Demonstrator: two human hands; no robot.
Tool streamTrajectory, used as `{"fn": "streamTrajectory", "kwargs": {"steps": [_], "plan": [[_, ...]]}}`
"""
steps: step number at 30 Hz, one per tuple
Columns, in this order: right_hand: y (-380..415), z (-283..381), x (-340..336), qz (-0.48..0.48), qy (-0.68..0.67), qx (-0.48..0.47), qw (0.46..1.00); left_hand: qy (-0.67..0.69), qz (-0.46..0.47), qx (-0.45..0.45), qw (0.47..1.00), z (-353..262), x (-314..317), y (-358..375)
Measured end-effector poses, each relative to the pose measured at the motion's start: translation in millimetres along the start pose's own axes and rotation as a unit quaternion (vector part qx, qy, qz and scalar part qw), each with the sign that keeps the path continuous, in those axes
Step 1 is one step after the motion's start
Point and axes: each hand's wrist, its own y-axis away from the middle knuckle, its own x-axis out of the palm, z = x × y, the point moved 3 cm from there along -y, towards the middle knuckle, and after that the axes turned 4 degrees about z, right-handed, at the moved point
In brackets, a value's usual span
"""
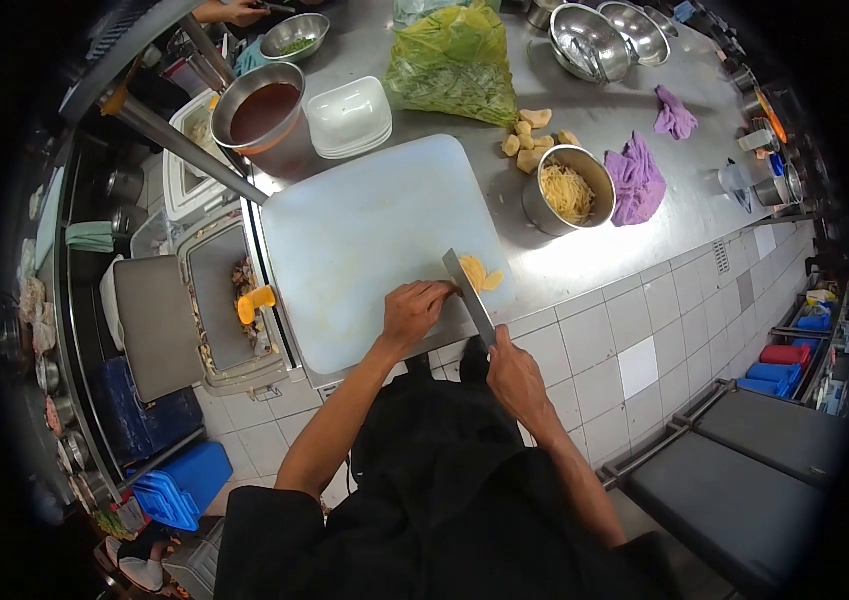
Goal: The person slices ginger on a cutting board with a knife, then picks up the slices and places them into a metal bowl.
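Note:
My right hand [517,378] is wrapped around the handle of a kitchen knife [471,297], its wide blade angled over the near right part of a white cutting board [364,215]. Curled fingers of my left hand [414,314] press down beside the blade's left face; what they hold, if anything, is hidden. Thin pale-yellow slices [480,272] lie just right of the blade. Beyond the board, a metal pot [541,208] contains yellow shreds [568,194]. Several peeled yellowish root pieces [526,145], perhaps ginger, sit behind that pot.
Purple cloths [636,182] lie right of the pot. At the back are a yellow-green bag of leaves [452,65], stacked white dishes [349,118], a pot of dark red liquid [264,110] and metal bowls [589,45]. An open waste bin [206,300] stands left. Another person's hand [234,12] shows top left.

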Motion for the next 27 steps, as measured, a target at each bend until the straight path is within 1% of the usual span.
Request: {"fn": "streamTrajectory", "kwargs": {"steps": [2,9,12,14,16,18,20,23,25,27], "plan": [[-0.7,-1.2,0.6,0.002,0.001,0.001,1.0,-0.011,0.015,0.007,1.0,-0.9,0.4,1.0],[1.4,-6.4,5.4,0.001,0.026,0.009,1.0,-0.053,0.005,0.054,0.997,-2.1,1.8,2.4],[-1.5,-11.5,5.4,0.018,0.026,0.015,0.999,-0.061,0.028,0.048,0.997,-3.9,0.1,2.1],[3.0,-12.0,3.4,0.002,0.03,-0.001,1.0,-0.069,0.04,0.032,0.996,-4.5,-0.2,0.8],[10.6,-11.0,1.9,-0.014,0.034,-0.019,0.999,-0.061,0.025,0.04,0.997,-1.1,2.6,1.9],[18.1,-13.5,3.2,0.011,0.016,0.022,1.0,-0.053,0.009,0.046,0.997,1.7,3.3,2.7],[17.4,-14.3,4.0,0.006,0.015,0.018,1.0,-0.032,0.018,0.017,0.999,3.1,5.2,2.6],[16.4,-17.6,7.9,-0.001,0.021,0.009,1.0,-0.02,0.022,0.006,1.0,2.7,5.8,1.7],[15.4,-15.8,7.4,-0.003,0.028,0.0,1.0,-0.02,0.018,0.011,1.0,1.8,5.9,1.4],[14.8,-15.0,6.4,0.015,0.013,0.025,0.999,-0.021,0.013,0.016,1.0,1.3,4.9,-0.2]]}}
